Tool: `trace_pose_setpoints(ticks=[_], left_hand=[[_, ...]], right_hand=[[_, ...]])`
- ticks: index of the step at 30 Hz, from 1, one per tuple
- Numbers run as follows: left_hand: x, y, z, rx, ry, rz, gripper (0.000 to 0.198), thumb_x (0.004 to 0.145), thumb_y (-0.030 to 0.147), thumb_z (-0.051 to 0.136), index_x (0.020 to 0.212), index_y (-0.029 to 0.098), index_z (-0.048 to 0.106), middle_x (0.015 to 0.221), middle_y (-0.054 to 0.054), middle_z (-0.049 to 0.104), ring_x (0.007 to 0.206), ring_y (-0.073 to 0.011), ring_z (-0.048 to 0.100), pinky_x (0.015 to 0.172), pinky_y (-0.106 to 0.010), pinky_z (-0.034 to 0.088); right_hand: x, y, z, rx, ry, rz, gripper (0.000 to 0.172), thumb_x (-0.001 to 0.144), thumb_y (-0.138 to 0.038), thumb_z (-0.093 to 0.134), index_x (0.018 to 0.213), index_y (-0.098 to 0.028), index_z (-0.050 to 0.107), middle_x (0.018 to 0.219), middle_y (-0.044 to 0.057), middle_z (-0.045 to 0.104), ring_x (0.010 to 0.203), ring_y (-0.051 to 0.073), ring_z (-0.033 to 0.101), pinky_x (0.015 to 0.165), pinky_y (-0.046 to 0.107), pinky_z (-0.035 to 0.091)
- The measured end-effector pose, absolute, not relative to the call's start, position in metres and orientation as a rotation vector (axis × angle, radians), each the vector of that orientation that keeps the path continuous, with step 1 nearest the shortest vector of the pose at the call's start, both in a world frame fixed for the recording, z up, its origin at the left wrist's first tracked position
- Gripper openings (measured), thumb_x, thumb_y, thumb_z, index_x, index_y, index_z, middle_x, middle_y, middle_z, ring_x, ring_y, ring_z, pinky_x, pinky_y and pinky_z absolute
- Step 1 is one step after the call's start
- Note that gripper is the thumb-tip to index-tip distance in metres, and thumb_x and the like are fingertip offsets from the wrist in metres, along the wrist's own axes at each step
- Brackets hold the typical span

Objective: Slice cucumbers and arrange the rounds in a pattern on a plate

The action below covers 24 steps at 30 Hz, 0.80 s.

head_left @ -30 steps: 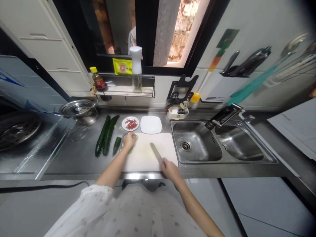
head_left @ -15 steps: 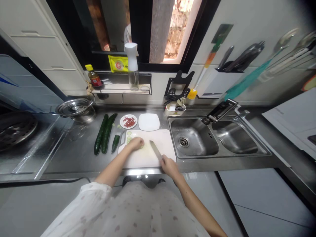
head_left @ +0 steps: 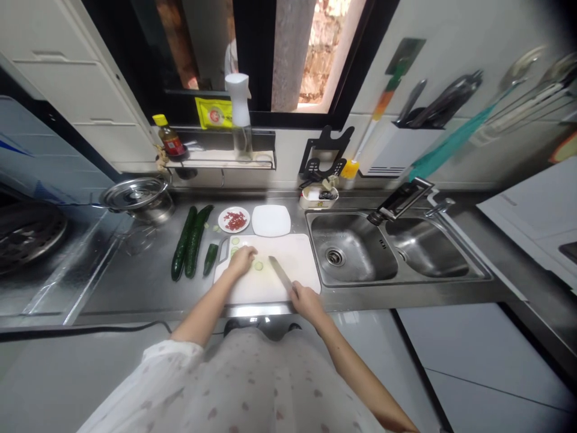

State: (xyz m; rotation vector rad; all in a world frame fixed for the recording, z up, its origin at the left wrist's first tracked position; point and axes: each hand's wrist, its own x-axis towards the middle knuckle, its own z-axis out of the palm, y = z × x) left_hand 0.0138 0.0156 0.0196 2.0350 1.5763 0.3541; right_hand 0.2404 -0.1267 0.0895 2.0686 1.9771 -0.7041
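Note:
On the white cutting board lies a pale green cucumber slice. Just left of that slice is my left hand, its fingers loosely bent and parted, with nothing seen in them. More cucumber slices rest at the board's upper left, some of them partly hidden behind this hand. My right hand is closed round the handle of a kitchen knife. The blade points up and left, over the middle of the board, its tip close to the lone slice.
Left of the board lie a cut cucumber piece and two whole cucumbers. Behind it stand a plate of chopped red pieces and a white square plate. A double sink is at right, a lidded steel pot at left.
My left hand has drawn back to the left and loosened, uncovering the cucumber slice on the board. The knife has stayed nearly in place in my right hand.

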Motion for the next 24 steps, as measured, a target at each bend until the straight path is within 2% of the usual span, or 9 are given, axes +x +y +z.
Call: trace_pose_setpoints(ticks=[10,24], left_hand=[[0.022,0.002,0.006,1.912,1.702,0.276,0.02,0.078,0.014,0.056,0.095,0.017,0.067,0.096,-0.008,0.068,0.092,-0.0185,0.06,0.081,-0.026,0.044],[0.025,0.008,-0.001,1.869,1.767,0.234,0.018,0.08,0.015,0.053,0.091,0.018,0.067,0.094,-0.007,0.069,0.089,-0.0182,0.062,0.079,-0.026,0.044]], right_hand=[[0.232,-0.128,0.084,1.887,2.111,-0.615,0.028,0.098,-0.033,0.03,0.107,-0.021,0.054,0.09,0.008,0.069,0.083,0.02,0.064,0.064,0.027,0.033],[0.227,-0.126,0.09,1.836,2.076,-0.647,0.029,0.098,-0.034,0.029,0.109,-0.02,0.052,0.094,0.01,0.069,0.087,0.022,0.065,0.068,0.029,0.039]])
